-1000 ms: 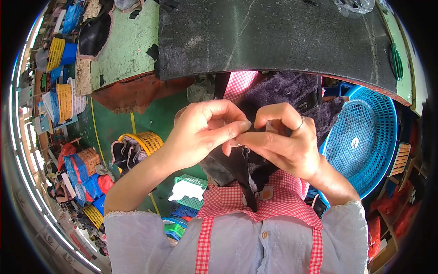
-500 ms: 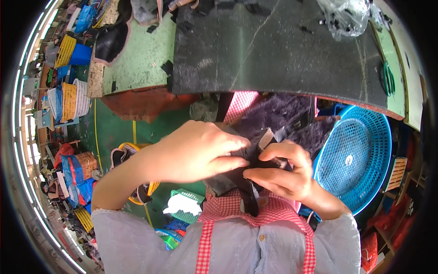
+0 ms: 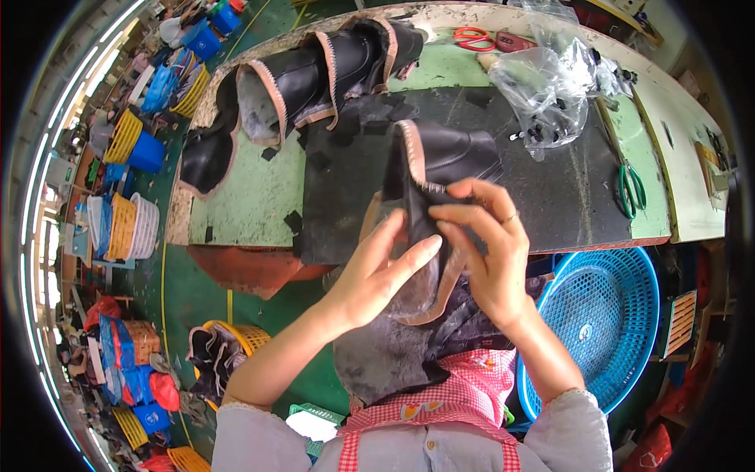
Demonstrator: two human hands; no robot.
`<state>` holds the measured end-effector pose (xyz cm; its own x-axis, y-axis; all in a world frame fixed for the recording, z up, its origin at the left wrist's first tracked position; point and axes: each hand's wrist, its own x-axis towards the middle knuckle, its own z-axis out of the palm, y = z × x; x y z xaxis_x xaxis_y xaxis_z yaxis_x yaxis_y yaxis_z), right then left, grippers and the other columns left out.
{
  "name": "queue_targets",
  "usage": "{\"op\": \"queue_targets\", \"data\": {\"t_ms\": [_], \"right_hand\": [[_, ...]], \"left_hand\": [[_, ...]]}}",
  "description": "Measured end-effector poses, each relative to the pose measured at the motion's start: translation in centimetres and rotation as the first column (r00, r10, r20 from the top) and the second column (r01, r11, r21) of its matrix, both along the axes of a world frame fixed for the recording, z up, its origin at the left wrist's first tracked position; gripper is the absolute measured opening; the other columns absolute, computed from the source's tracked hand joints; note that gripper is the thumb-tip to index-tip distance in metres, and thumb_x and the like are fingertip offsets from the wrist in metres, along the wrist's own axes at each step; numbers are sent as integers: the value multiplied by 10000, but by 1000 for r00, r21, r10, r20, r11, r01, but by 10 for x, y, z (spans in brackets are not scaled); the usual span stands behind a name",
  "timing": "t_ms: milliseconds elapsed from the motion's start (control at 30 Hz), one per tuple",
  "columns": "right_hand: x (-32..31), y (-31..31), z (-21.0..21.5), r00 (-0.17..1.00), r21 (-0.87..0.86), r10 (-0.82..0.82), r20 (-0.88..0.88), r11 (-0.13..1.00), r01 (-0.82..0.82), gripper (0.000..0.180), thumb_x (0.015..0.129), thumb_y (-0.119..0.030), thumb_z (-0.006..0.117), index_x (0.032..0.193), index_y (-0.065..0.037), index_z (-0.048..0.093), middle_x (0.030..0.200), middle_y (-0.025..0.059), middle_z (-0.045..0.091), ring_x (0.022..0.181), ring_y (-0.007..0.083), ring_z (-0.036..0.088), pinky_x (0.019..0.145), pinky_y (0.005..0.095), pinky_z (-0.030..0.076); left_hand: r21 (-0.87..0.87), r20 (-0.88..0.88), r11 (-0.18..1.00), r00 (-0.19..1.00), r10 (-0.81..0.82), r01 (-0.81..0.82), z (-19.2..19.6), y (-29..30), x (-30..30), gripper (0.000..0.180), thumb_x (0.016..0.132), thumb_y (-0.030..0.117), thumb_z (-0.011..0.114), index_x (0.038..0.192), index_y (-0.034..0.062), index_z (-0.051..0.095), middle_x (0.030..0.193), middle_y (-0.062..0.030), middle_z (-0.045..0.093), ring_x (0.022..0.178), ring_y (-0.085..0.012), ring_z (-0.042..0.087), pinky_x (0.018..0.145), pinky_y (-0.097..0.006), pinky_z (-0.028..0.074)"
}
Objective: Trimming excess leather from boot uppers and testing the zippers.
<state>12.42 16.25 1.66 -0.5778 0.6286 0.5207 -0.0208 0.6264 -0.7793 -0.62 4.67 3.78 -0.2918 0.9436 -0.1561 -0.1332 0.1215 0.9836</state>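
Observation:
A black leather boot upper (image 3: 456,153) with a beige stitched edge is in both my hands, at the front edge of the work table. My right hand (image 3: 491,244) pinches its stitched rim between thumb and fingers. Just left of that, my left hand (image 3: 377,271) grips a black fold of the same piece between thumb and fingers. Its lower part, with a grey fuzzy lining (image 3: 417,291), hangs toward my lap. More grey and black fuzzy material (image 3: 377,354) lies over my red checked apron (image 3: 472,377); where one piece ends and another begins, I cannot tell.
Several similar black uppers (image 3: 303,75) lie in a row at the back left of the green table (image 3: 244,189), beside a black mat (image 3: 550,197). Green-handled scissors (image 3: 631,189), red-handled scissors (image 3: 472,38) and a clear plastic bag (image 3: 543,86) rest rightward. A blue basket (image 3: 645,315) stands at right.
The boot upper has come up from my lap to the table edge with both hands. The view has shifted, showing more of the table's far side.

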Motion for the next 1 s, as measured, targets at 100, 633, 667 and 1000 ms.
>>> {"op": "queue_targets", "data": {"t_ms": [100, 633, 667, 1000], "right_hand": [[7, -1, -8, 998, 23, 29, -49, 999, -28, 245, 759, 11, 750, 990, -65, 719, 1171, 100, 561, 965, 231, 633, 845, 329, 518], [-2, 66, -11, 930, -528, 76, -360, 805, -270, 115, 967, -87, 605, 1044, -2, 601, 1112, 79, 668, 1054, 104, 580, 969, 272, 443], [-2, 57, -7, 904, -510, 149, -402, 783, -355, 90, 960, -65, 607, 1027, -5, 619, 1118, 80, 659, 1043, 115, 587, 942, 272, 460], [16, 44, 33, 935, -9, 334, -123, 941, -337, 386, 626, -329, 900, 811, -88, 661, 845, 9, 650, 904, 202, 620, 1041, 455, 329]], "left_hand": [[80, -472, 994, 881, -24, 70, -23, 8, -9, 281, 1020, 199, 520, 1199, -18, 530, 1113, -137, 571, 1026, -221, 586, 881, -312, 453], [-14, 238, 966, 939, -248, 258, -31, -20, -7, 383, 959, 176, 609, 1279, -23, 535, 1328, -97, 511, 1265, -216, 457, 1107, -386, 301], [211, 403, 914, 821, -404, 346, -32, -24, -25, 528, 935, 236, 639, 1360, -18, 456, 1348, -91, 517, 1281, -209, 462, 1120, -382, 301], [255, 653, 963, 750, -103, -90, -12, -28, -18, 580, 944, 228, 502, 1448, -15, 349, 1427, -181, 478, 1303, -306, 491, 1104, -452, 380]]}}
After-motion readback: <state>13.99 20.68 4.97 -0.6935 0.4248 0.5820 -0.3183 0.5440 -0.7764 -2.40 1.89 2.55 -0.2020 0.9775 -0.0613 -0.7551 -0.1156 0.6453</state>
